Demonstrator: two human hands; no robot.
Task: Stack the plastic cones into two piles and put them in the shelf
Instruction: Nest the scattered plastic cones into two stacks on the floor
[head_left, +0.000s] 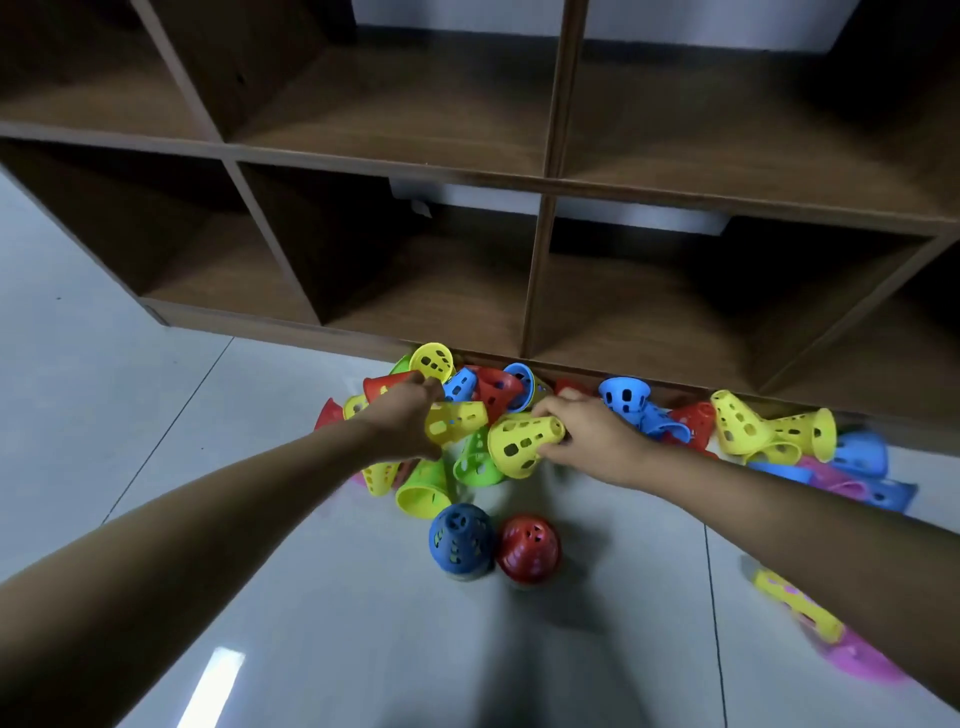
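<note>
**Down by the shelf: pulling cones from the heap, piles barely begun**

Strewn as a loose heap of cones (623, 400) on the floor (156, 415), hard against the foot of the shelf (540, 291), with none inside it yet. Clamped in the grip of the right hand (592, 441): a yellow cone (522, 441), taken by its narrow end. Left hand (408, 421) pushed into the heap just beside a second yellow cone (456, 420); cannot tell whether that grip has closed on anything.

Nearer, apart from the heap and upright side by side: a blue cone (461, 540) and a red cone (527, 548), probably the bases of the two piles. Judged early in the stacking step.

Next, most likely: bring the held cone over one base, turn it narrow end up, lower it square so it nests, then back to the heap. Shelving comes last.
</note>
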